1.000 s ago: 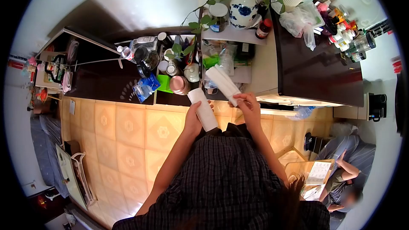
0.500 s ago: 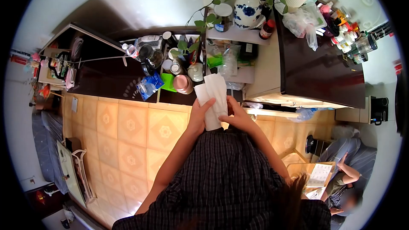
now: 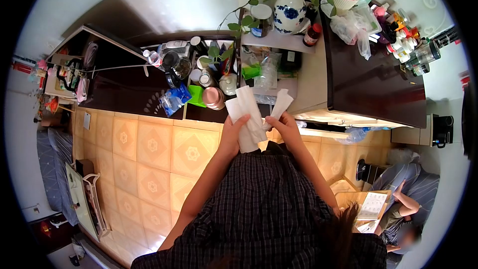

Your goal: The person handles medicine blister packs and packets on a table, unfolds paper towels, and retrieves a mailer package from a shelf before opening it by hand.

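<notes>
White folded tissue paper (image 3: 248, 114) is pinched in my left hand (image 3: 232, 133), thumb across its front. A smaller strip of white tissue (image 3: 282, 101) sticks up from my right hand (image 3: 285, 125), held between thumb and fingers. Both hands are closed, side by side in front of my dark striped shirt. The two pieces fan apart at the top; whether they still join low down, near my right thumb, I cannot tell.
Beyond my hands stands a dark cabinet with a pink-lidded jar (image 3: 213, 98), a green box (image 3: 196, 95) and a blue packet (image 3: 174, 99). A blue-and-white vase (image 3: 290, 12) is on the shelf. At right, a person (image 3: 398, 219) sits by a small wooden table (image 3: 348, 200).
My right hand has moved a little to the right, and a separate strip of tissue now shows in it. My left hand keeps hold of the larger tissue.
</notes>
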The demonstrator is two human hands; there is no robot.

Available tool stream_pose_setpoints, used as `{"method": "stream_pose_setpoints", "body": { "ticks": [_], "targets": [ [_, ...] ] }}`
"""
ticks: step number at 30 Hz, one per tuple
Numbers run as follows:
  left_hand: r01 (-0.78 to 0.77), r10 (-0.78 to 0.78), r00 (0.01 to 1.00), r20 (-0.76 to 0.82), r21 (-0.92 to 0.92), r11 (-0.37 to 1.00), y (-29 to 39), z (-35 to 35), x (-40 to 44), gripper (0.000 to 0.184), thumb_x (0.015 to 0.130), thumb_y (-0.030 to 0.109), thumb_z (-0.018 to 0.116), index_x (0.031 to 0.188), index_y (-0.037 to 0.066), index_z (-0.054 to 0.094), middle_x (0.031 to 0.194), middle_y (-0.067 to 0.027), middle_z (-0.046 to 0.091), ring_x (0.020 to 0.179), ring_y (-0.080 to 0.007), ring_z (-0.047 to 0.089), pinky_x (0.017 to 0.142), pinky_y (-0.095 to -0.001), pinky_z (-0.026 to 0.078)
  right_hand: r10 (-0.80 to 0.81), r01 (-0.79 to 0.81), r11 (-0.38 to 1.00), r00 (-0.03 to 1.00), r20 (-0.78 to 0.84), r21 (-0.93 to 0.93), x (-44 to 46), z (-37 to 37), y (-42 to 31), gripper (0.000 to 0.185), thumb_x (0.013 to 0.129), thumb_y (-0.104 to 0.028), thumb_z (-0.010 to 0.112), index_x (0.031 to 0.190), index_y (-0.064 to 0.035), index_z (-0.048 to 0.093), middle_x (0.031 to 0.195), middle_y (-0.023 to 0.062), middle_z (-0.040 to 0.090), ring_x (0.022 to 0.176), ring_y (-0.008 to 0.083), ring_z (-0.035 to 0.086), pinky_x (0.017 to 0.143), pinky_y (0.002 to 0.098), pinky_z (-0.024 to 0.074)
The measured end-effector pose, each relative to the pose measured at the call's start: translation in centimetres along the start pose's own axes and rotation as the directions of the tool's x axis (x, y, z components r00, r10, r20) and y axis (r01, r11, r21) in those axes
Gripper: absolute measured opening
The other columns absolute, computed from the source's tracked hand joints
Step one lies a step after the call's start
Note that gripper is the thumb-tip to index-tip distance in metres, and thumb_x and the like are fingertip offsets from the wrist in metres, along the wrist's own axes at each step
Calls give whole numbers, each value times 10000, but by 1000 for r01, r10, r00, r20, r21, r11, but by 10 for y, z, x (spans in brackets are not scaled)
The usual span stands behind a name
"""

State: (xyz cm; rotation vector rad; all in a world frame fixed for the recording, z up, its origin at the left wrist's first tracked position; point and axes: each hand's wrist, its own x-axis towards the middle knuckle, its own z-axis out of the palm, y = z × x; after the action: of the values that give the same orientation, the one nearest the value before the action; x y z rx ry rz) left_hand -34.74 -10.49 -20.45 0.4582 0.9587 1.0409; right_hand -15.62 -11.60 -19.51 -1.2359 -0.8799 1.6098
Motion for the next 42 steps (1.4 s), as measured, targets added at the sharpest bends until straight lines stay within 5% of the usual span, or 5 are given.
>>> {"method": "stream_pose_setpoints", "body": {
  "ticks": [11, 21, 23, 31, 42],
  "targets": [
    [5, -2, 1000, 17, -168, 986, 1, 1, 0, 487, 916, 139, 648, 1342, 0, 456, 1248, -121, 592, 1135, -247, 597, 982, -390, 488, -46, 59, 993, 990, -130, 99, -3, 1, 0, 216, 957, -202, 613, 1026, 1, 641, 976, 77, 680, 881, 145, 627, 798, 266, 489],
    [-23, 30, 998, 51, -124, 992, 10, 0, -6, 518, 915, 134, 652, 1365, 0, 432, 1282, -136, 582, 1155, -255, 594, 982, -393, 492, -136, 103, 983, 962, 235, 151, 2, -15, -15, 361, 949, -272, 503, 726, -1, 589, 1076, 123, 650, 899, 211, 604, 860, 362, 471],
    [-36, 41, 998, 51, -92, 995, 9, 0, -5, 531, 915, 142, 646, 1374, 2, 417, 1290, -142, 574, 1164, -262, 587, 993, -401, 485, -130, 96, 985, 961, 243, 145, 7, -19, -5, 113, 894, -105, 601, 942, -7, 575, 1041, 82, 630, 914, 178, 608, 856, 315, 475],
    [-56, 58, 998, 17, -83, 995, 10, 2, -6, 498, 913, 114, 653, 1347, 1, 434, 1251, -138, 594, 1131, -257, 609, 965, -400, 509, -152, 127, 965, 984, 92, 231, -4, 2, -21, 683, 807, 45, 632, 1412, -80, 340, 1132, 112, 653, 1049, 187, 612, 967, 331, 439],
    [-111, 101, 991, -88, -119, 987, 10, 0, -4, 455, 925, 129, 635, 1326, 10, 454, 1217, -137, 610, 1097, -260, 626, 938, -397, 522, -139, 112, 990, 899, 415, 89, -5, -19, -22, 395, 813, -19, 577, 1207, -24, 567, 1074, 100, 660, 945, 186, 633, 872, 317, 483]
  ]
}}
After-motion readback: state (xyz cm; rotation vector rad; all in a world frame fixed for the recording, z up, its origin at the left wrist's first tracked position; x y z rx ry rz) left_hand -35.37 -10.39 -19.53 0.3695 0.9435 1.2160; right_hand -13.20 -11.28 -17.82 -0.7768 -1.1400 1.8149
